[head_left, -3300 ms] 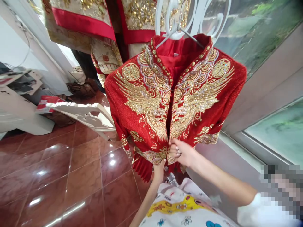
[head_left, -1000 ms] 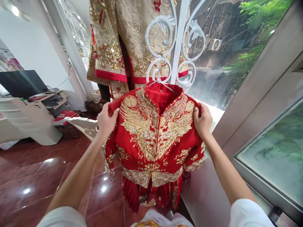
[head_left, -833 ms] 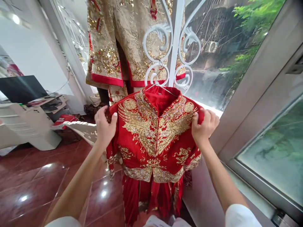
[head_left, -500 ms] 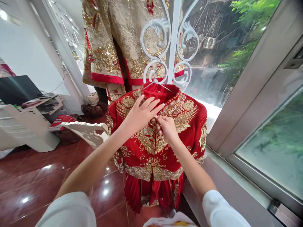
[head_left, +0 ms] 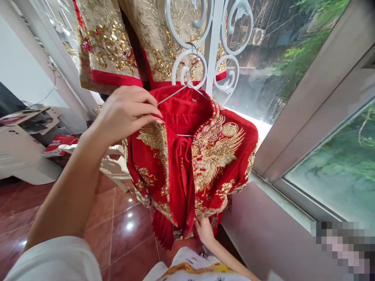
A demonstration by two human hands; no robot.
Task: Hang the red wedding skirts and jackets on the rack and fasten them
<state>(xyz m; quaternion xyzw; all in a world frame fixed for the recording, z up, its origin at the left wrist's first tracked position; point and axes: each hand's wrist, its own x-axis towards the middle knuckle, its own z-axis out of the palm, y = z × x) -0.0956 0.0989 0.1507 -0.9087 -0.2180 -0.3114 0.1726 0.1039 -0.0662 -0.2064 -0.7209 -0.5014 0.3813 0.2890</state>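
A red jacket with gold embroidery (head_left: pixel 218 156) hangs on a thin wire hanger (head_left: pixel 189 80), its front parted down the middle. My left hand (head_left: pixel 129 111) pinches the jacket's collar edge on the left side and holds it outward. Down at the hem, my right hand (head_left: pixel 204 231) has its fingers closed on the lower corner of the right front panel. Between the panels shows a red pleated skirt (head_left: pixel 181 168) with a tied cord at its top. The skirt's lower pleats hang below the jacket.
The hanger hooks onto a white scrolled metal frame (head_left: pixel 215 43). Behind it hangs a cream and gold garment (head_left: pixel 114 50) with red trim. A window (head_left: pixel 331 168) and ledge are at right. A white chair (head_left: pixel 115 166) and a pale desk (head_left: pixel 29 152) stand at left.
The jacket front has gone from closed to parted, baring the red skirt inside. My left hand moved left to the collar edge; my right hand went down from the chest to the hem.
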